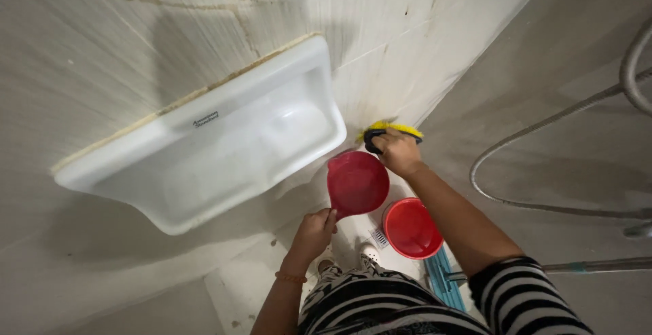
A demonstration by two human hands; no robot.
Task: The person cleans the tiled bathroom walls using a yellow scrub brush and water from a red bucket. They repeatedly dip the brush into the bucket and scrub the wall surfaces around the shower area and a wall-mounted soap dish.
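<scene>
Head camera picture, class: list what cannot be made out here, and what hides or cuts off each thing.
- Brush: the right hand covers most of it; only yellow bristles and a dark bit show.
- Scoop: its handle is hidden inside the left hand.
- Bucket: too dim to tell whether it holds anything.
- Hose: cut off by the right edge.
- Sink: its label is too small to read.

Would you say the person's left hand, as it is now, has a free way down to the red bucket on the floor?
Probably not at once: the left hand is gripping the handle of the red scoop. The red bucket sits open just below and beside it with nothing between, so only the full grip hinders it.
</scene>
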